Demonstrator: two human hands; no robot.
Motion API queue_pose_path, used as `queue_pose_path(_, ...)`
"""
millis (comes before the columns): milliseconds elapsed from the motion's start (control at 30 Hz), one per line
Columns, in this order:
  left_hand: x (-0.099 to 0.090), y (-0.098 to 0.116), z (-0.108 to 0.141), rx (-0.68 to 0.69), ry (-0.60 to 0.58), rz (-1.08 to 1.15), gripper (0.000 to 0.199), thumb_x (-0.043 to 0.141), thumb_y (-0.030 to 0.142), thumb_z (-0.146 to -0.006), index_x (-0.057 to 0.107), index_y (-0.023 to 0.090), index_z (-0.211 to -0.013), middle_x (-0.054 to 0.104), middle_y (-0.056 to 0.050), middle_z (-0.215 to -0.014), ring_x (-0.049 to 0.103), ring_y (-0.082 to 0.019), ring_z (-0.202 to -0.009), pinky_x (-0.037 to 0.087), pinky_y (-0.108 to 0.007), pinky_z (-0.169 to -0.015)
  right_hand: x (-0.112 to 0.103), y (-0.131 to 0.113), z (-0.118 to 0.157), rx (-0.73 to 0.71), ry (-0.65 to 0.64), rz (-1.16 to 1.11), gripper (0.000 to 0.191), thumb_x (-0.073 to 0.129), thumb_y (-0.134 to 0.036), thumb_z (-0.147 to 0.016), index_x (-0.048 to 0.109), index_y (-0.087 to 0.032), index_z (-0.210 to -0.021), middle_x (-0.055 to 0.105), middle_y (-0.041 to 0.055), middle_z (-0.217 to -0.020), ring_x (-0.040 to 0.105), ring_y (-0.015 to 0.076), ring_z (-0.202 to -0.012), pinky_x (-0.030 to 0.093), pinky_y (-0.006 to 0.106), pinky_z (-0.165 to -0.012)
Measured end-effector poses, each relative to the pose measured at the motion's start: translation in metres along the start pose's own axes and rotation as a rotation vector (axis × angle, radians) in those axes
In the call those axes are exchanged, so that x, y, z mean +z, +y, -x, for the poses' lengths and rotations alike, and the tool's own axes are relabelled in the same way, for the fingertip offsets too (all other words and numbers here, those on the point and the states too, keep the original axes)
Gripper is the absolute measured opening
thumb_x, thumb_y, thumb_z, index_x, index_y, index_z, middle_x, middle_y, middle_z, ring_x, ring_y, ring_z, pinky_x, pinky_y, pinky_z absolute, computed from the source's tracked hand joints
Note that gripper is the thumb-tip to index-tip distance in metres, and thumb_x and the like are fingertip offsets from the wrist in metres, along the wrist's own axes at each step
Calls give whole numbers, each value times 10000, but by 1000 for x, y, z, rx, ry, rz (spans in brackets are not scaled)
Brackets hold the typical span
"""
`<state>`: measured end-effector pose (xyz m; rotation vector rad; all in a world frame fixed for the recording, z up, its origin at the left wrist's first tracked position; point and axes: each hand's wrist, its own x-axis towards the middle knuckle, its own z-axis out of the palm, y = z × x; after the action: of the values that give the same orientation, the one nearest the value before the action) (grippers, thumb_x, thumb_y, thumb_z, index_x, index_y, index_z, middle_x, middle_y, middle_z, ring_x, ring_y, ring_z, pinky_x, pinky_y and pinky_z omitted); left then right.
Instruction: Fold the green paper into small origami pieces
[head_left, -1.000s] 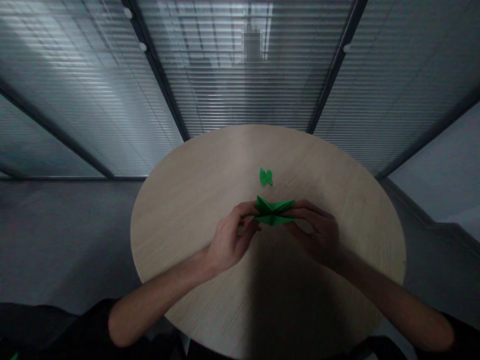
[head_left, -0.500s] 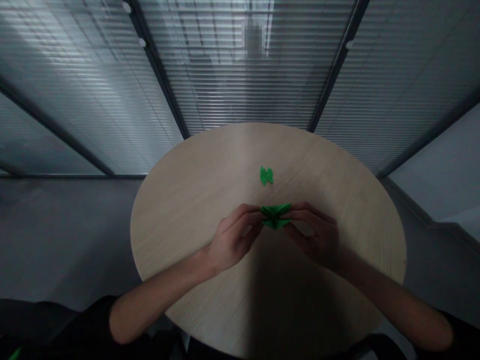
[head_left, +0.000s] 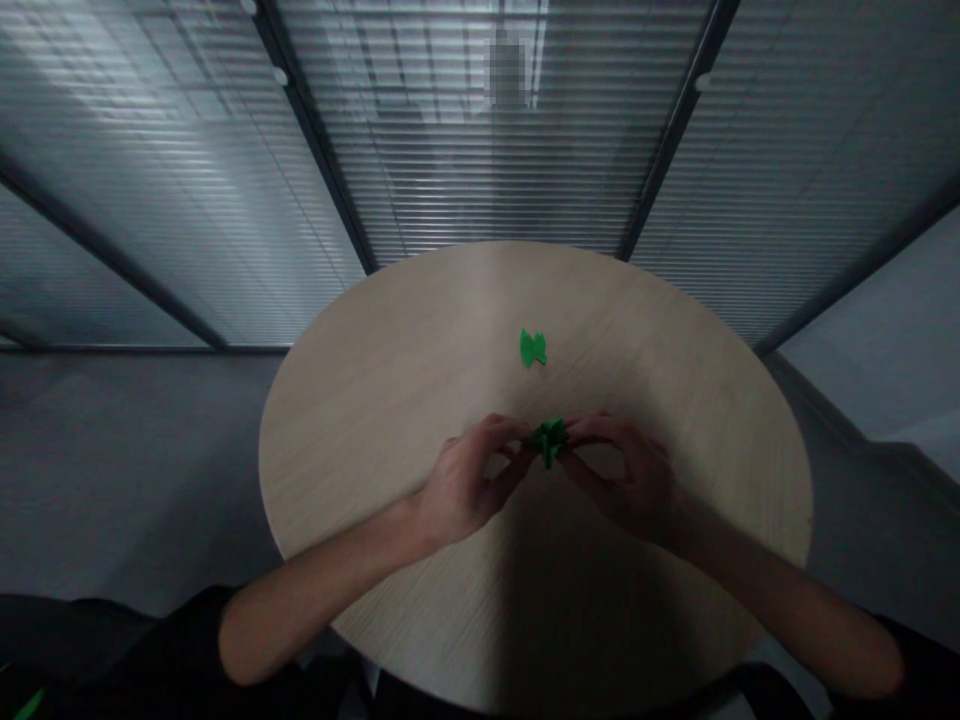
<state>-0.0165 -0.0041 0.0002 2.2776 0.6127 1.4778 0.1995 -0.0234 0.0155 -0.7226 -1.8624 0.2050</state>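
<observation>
Between my two hands is a piece of folded green paper [head_left: 551, 440], bunched into a small, creased shape over the table. My left hand [head_left: 476, 475] pinches its left side with thumb and fingers. On the other side, my right hand [head_left: 630, 475] grips the right edge in a similar pinch. Parts of the paper are covered by the fingertips. Farther off on the tabletop lies a smaller green folded paper piece [head_left: 532, 348], shaped like a butterfly, with neither hand touching it.
A round wooden table [head_left: 375, 400] stands in front of me. Behind it rise glass panels with blinds [head_left: 495, 190] and dark frames. Grey floor [head_left: 150, 450] shows on the left, and a strong shadow falls across the near part of the table.
The green paper was spread wide into points between the hands; it is now squeezed into a narrower, compact shape. My hands have come slightly closer together. The smaller piece stays put.
</observation>
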Motion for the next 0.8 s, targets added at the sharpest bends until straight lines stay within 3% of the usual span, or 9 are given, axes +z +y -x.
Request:
queue_pose_path(100, 1, 1, 0, -50, 6, 42, 331, 634, 61, -948, 556, 186, -1245, 741, -72, -993, 759, -147, -792, 652, -217, -670, 1, 1, 4, 92, -4, -11, 342, 730, -145, -911, 609, -240, -1217, 789, 31, -980, 786, 170, -763, 666, 276, -683)
queue_pose_path(200, 1, 2, -1, -117, -36, 63, 275, 638, 77, -951, 587, 178, -1202, 747, -69, -1000, 753, -141, -813, 653, -220, -709, 1, 2, 4, 131, -58, -53, 258, 705, -139, -928, 645, -240, -1158, 785, 21, -966, 778, 161, -778, 664, 270, -703)
queue_pose_path(333, -1, 4, -5, -207, -55, 95, 148, 664, 112, -948, 640, 156, -1087, 735, -60, -947, 720, -129, -783, 637, -221, -693, 2, 5, 1, 145, -120, -129, 135, 678, -130, -950, 673, -226, -1045, 750, 6, -906, 742, 131, -774, 632, 233, -699)
queue_pose_path(500, -2, 8, -8, -297, -81, 193, 105, 665, 112, -943, 657, 140, -1044, 727, -72, -945, 726, -138, -806, 632, -227, -681, 2, 7, 1, 129, -132, -154, 115, 655, -119, -967, 669, -223, -1016, 721, 9, -905, 704, 130, -805, 585, 241, -717)
queue_pose_path(800, -2, 7, -7, -321, -115, 246, 112, 645, 112, -953, 655, 130, -1063, 718, -82, -959, 738, -149, -800, 644, -253, -688, 0, 6, 1, 88, -179, -112, 116, 645, -117, -975, 638, -210, -1044, 690, 26, -931, 677, 135, -824, 554, 255, -735)
